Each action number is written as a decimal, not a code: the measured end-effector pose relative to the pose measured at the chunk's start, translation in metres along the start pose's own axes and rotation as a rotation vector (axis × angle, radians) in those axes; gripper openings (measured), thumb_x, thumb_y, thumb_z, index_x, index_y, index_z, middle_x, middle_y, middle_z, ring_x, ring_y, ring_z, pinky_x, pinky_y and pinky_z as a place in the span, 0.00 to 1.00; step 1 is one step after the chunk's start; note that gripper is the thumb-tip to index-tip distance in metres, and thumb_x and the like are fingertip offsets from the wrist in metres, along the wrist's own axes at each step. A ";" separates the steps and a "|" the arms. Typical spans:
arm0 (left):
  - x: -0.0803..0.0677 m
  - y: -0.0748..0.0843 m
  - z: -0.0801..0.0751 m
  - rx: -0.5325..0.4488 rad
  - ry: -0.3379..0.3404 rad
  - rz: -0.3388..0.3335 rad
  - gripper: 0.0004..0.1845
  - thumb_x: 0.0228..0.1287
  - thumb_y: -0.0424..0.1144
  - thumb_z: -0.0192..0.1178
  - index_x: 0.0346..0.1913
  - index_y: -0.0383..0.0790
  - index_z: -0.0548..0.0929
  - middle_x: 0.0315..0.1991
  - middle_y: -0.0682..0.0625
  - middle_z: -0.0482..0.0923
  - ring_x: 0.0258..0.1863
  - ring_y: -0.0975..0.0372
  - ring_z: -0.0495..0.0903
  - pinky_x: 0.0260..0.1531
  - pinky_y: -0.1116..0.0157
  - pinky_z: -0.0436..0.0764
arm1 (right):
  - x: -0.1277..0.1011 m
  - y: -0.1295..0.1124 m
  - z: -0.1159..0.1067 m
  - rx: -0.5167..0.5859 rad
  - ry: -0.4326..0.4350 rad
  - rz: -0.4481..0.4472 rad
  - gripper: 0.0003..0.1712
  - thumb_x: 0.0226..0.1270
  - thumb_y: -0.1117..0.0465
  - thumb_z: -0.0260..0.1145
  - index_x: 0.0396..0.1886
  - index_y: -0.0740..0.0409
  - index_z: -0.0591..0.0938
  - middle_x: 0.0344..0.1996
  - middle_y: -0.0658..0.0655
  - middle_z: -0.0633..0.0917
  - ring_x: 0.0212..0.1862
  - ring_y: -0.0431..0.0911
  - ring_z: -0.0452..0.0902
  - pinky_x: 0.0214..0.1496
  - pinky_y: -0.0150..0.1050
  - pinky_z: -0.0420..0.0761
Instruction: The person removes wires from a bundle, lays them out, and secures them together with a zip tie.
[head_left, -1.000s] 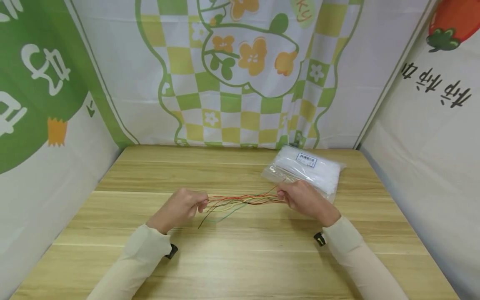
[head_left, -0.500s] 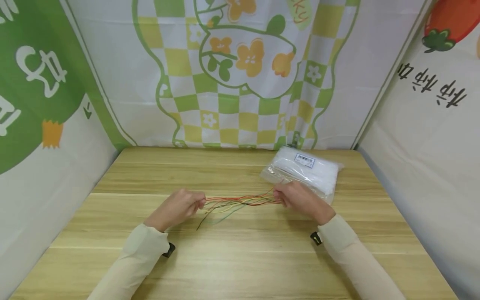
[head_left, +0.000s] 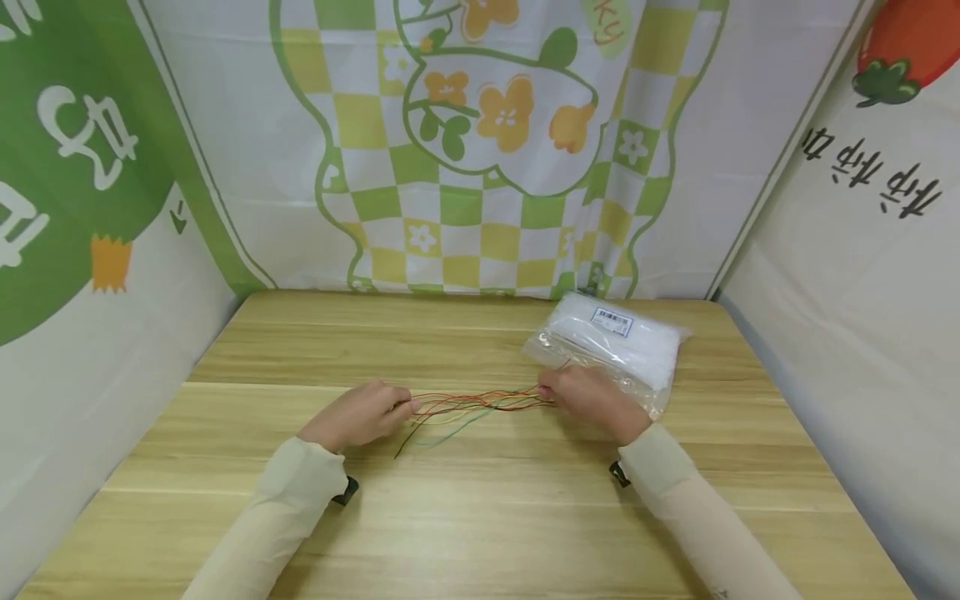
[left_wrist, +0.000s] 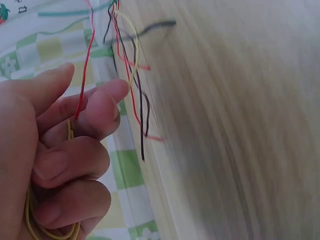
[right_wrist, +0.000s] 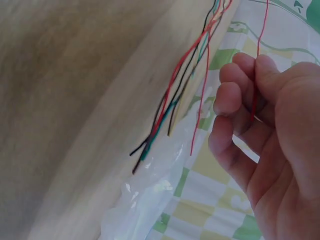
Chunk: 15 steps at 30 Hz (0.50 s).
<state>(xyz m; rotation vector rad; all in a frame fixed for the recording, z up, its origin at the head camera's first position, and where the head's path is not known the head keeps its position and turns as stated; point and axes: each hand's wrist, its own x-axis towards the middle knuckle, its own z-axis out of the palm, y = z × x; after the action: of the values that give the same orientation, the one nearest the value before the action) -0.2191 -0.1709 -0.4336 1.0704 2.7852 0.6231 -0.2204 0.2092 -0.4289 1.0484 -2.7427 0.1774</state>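
On the left, the left hand (head_left: pixel 360 414) is held low over the wooden table (head_left: pixel 480 517), with its arm in a pale sleeve coming in from the near left. Its fingers (left_wrist: pixel 70 165) are curled, and a red wire (left_wrist: pixel 85 75) is pinched between the thumb and a fingertip; a yellow wire (left_wrist: pixel 50 231) is looped under the curled fingers. A bunch of thin wires (head_left: pixel 480 404) in red, orange, yellow, green and black is stretched across the middle of the table between the two hands, just above the wood. Some loose ends (head_left: pixel 420 433) are seen hanging down toward the near side. On the right, the right hand (head_left: pixel 588 398) is turned toward the left hand, with its fingers curled. The other end of a red wire (right_wrist: pixel 257 65) is pinched between its fingertips. Just beyond this hand, at the far right of the table, a clear plastic bag (head_left: pixel 622 342) of white things is lying flat, with a small label on top.
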 end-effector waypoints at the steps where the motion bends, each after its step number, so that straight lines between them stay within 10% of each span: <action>1: -0.001 -0.002 -0.001 0.009 0.002 -0.021 0.22 0.84 0.42 0.55 0.23 0.49 0.71 0.18 0.60 0.60 0.18 0.71 0.58 0.26 0.71 0.64 | 0.000 0.000 0.001 0.000 -0.004 0.005 0.16 0.77 0.60 0.68 0.26 0.51 0.77 0.21 0.48 0.82 0.26 0.43 0.79 0.30 0.42 0.81; 15: 0.003 0.005 -0.004 -0.068 0.089 0.027 0.19 0.81 0.35 0.57 0.25 0.41 0.78 0.18 0.60 0.61 0.17 0.72 0.56 0.23 0.71 0.63 | -0.001 -0.005 0.000 -0.125 0.058 0.049 0.14 0.72 0.58 0.72 0.27 0.53 0.79 0.24 0.52 0.85 0.27 0.48 0.82 0.29 0.46 0.81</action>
<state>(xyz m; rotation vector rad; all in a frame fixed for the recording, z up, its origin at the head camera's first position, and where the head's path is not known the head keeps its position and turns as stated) -0.2188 -0.1669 -0.4273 1.0948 2.8060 0.7812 -0.2161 0.2061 -0.4286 0.9289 -2.6898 0.0422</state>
